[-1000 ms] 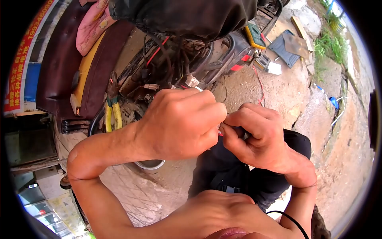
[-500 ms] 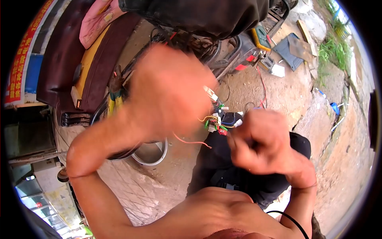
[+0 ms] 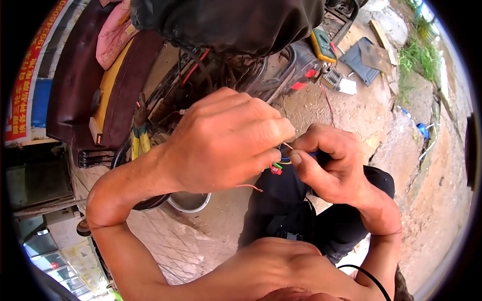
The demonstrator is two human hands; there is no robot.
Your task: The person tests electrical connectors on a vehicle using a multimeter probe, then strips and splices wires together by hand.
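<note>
My left hand [image 3: 231,143] is closed, its fingertips pinching a thin wire [image 3: 287,146] whose bare-looking end points toward my right hand. My right hand [image 3: 331,160] is closed too, thumb and forefinger pressed together at the other side of that wire. Below the fingertips hang a red connector [image 3: 275,169] and a green one, with blue and yellow wires partly hidden by the hands. A loose pinkish wire [image 3: 249,186] sticks out beneath my left hand. Behind the hands stands a vehicle frame with tangled cables [image 3: 221,70], under a black cover [image 3: 231,22].
Yellow-handled pliers [image 3: 140,138] rest left of the frame. A maroon seat [image 3: 75,75] lies farther left. At the upper right are a multimeter [image 3: 322,46], a small white box [image 3: 347,86] and a dark tray [image 3: 361,62]. A round metal rim [image 3: 193,205] is below my left hand.
Half a second ago my hands were apart, with the connectors showing between them. They have come together again at the thin wire, and the view has shifted slightly.
</note>
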